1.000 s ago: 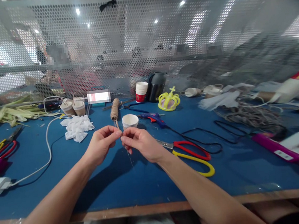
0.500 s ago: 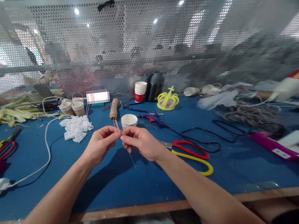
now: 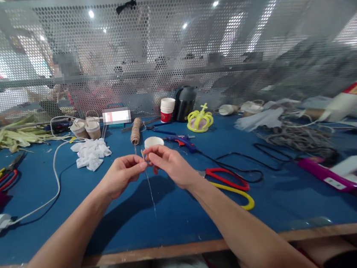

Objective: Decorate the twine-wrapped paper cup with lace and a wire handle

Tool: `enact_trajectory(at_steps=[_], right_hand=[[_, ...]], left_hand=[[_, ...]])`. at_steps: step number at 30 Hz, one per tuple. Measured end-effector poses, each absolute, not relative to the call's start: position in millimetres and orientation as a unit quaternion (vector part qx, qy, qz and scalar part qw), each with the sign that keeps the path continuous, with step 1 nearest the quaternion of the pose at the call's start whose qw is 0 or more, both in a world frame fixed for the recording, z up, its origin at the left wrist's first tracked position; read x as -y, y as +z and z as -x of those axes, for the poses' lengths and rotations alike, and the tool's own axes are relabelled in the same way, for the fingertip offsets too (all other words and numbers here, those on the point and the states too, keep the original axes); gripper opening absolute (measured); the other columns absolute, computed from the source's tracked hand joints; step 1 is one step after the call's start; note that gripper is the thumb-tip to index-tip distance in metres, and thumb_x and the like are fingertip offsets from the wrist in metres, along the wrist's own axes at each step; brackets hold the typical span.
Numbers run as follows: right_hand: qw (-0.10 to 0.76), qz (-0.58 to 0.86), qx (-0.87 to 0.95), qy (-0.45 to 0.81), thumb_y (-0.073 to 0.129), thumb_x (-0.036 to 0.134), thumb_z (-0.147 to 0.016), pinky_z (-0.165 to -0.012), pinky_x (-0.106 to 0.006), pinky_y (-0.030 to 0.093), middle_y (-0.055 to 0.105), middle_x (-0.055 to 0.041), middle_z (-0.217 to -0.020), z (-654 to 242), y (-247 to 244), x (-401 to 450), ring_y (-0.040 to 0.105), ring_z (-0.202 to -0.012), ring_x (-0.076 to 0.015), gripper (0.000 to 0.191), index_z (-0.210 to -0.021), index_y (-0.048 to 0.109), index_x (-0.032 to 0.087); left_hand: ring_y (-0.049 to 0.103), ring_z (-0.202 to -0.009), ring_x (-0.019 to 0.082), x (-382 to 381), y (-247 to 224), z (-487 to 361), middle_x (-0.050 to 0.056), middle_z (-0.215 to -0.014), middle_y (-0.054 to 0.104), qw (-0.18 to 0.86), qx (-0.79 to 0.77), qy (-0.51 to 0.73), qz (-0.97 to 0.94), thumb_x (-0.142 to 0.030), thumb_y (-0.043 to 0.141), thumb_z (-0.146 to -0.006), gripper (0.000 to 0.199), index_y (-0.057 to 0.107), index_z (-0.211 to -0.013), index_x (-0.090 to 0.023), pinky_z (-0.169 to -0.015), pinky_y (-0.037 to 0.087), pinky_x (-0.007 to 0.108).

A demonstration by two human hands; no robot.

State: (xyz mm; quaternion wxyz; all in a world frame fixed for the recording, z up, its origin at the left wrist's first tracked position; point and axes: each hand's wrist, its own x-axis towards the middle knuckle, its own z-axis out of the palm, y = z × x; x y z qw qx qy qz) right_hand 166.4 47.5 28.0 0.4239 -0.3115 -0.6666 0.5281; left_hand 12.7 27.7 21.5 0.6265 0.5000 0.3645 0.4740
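My left hand point(image 3: 121, 175) pinches a piece of brown twine point(image 3: 143, 155) between thumb and forefinger. Right against it, my right hand point(image 3: 172, 165) has its thumb and forefinger closed on the twine's upper part. A thin frayed strand point(image 3: 151, 193) dangles below the fingertips toward the table. Just beyond my hands lies a twine spool point(image 3: 136, 131), with a line of twine running from it to my left fingers. A white paper cup point(image 3: 154, 142) stands behind my right fingers, partly hidden. Beside my right wrist are scissors point(image 3: 228, 177) with red and yellow handles.
A blue glue gun point(image 3: 181, 142) trails a black cord to the right. Behind it stand a yellow crown-shaped piece point(image 3: 200, 121), stacked cups point(image 3: 167, 109) and a dark jug point(image 3: 186, 103). Crumpled white fabric point(image 3: 92, 153) lies left. A purple power strip point(image 3: 331, 174) sits right.
My left thumb has slid slightly right and down along the twine, while my right fingers have risen a little. The loose strand now hangs straighter and longer.
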Motion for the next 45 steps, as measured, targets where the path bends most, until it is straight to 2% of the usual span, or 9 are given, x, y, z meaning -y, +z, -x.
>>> enact_trajectory(at_steps=[2,7,12,23,35,42,45], right_hand=[[0.403,0.283,0.676,0.549,0.054,0.036,-0.077,-0.053,-0.022,0.039,0.052,0.0009,-0.073,-169,31,-48,0.046,-0.057,-0.0068,0.021,-0.086,0.057,0.017],[0.365,0.273,0.678,0.577,0.06,0.035,-0.073,-0.05,-0.022,0.034,0.049,0.0031,-0.065,-172,32,-48,0.042,-0.052,-0.0055,0.02,-0.069,0.057,0.015],[0.373,0.301,0.655,0.584,0.062,0.038,-0.07,-0.047,-0.022,0.034,0.052,0.0035,-0.062,-171,28,-51,0.044,-0.048,-0.0055,0.023,-0.07,0.057,0.016],[0.369,0.34,0.667,0.55,0.06,0.037,-0.071,-0.047,-0.022,0.032,0.05,0.0031,-0.061,-169,24,-53,0.042,-0.047,-0.0055,0.023,-0.07,0.056,0.015],[0.366,0.362,0.698,0.498,0.056,0.036,-0.075,-0.045,-0.021,0.03,0.043,0.0052,-0.056,-168,25,-51,0.04,-0.046,-0.0057,0.024,-0.065,0.048,0.016],[0.367,0.388,0.714,0.453,0.057,0.037,-0.073,-0.045,-0.021,0.031,0.045,0.0053,-0.054,-168,25,-50,0.04,-0.047,-0.0064,0.025,-0.063,0.048,0.016],[0.377,0.376,0.696,0.483,0.059,0.037,-0.072,-0.046,-0.021,0.033,0.048,0.0045,-0.057,-168,23,-51,0.041,-0.047,-0.0061,0.025,-0.065,0.049,0.015]], left_hand=[[0.029,-0.043,0.002,-27,21,-14,-0.004,-0.054,0.047,0.65,-0.345,0.441,-0.513,-0.03,0.07,-0.062,0.023,0.056,-0.064,-0.012,-0.042,0.015,0.021],[0.029,-0.043,0.002,-28,18,-13,-0.004,-0.052,0.045,0.653,-0.359,0.416,-0.522,-0.03,0.07,-0.061,0.023,0.057,-0.065,-0.011,-0.042,0.015,0.021],[0.034,-0.047,0.004,-31,21,-6,-0.003,-0.057,0.047,0.636,-0.373,0.403,-0.542,-0.029,0.068,-0.063,0.02,0.059,-0.068,-0.012,-0.045,0.021,0.019],[0.031,-0.046,0.006,-30,25,-5,-0.004,-0.053,0.044,0.507,-0.456,0.365,-0.634,-0.035,0.061,-0.065,0.023,0.057,-0.06,-0.013,-0.044,0.02,0.021],[0.028,-0.047,0.005,-29,22,-7,-0.004,-0.055,0.041,0.528,-0.459,0.36,-0.617,-0.037,0.059,-0.069,0.024,0.054,-0.064,-0.014,-0.044,0.018,0.021],[0.024,-0.045,0.004,-31,19,-10,-0.007,-0.052,0.037,0.537,-0.465,0.357,-0.607,-0.04,0.061,-0.066,0.028,0.053,-0.065,-0.013,-0.043,0.014,0.021],[0.025,-0.045,0.004,-31,19,-12,-0.006,-0.052,0.038,0.558,-0.458,0.37,-0.585,-0.038,0.063,-0.064,0.028,0.053,-0.064,-0.013,-0.043,0.014,0.021]])
